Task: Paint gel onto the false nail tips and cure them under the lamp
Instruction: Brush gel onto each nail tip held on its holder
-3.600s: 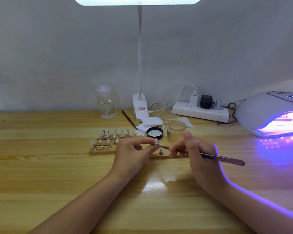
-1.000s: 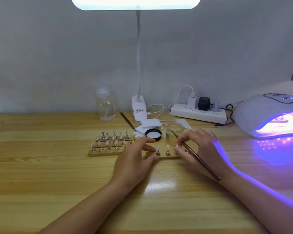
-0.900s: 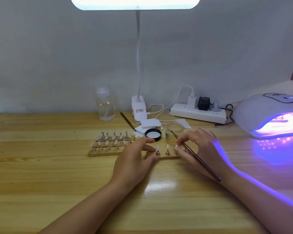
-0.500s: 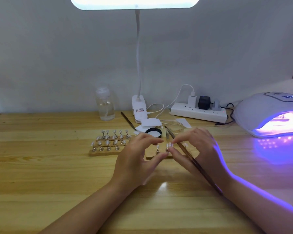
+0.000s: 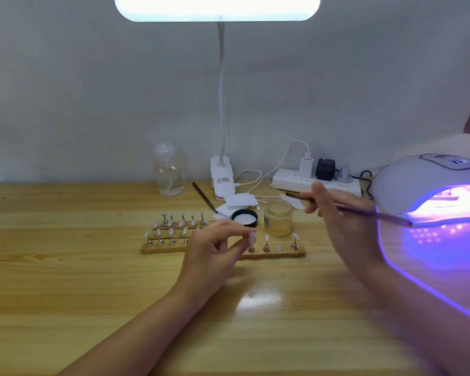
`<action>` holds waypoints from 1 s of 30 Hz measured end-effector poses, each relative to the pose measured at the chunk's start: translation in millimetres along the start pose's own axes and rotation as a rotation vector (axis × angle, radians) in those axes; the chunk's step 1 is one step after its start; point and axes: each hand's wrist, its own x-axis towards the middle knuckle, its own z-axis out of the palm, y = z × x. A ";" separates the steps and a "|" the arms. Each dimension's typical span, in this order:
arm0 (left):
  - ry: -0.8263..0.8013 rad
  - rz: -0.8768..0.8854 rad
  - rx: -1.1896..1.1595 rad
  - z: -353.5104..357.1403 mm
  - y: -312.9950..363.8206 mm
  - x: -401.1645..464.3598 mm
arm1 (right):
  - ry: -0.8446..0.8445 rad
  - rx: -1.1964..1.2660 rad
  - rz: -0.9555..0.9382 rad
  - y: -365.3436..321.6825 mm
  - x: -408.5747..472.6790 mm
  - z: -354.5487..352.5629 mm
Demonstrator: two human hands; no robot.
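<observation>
Now, open jar (image 5: pixel 278 217) w/ yellowish gel, lid (image 5: pixel 244 217) beside

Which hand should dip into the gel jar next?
Right. The right hand already grips the brush, just beside the open gel jar. The left hand pinches a nail tip.

A white gooseneck desk lamp (image 5: pixel 222 104) shone over the light wooden surface (image 5: pixel 65 280). A clear plastic pump bottle (image 5: pixel 167 172) stood near the wall to the left of the lamp's base, a white power strip (image 5: pixel 291 183) with plugged-in chargers to its right. White cables (image 5: pixel 258 180) trailed between them.
</observation>
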 end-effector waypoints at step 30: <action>0.069 -0.146 -0.065 -0.5 0.5 1.8 | -0.054 -0.378 0.396 29.3 67.2 5.5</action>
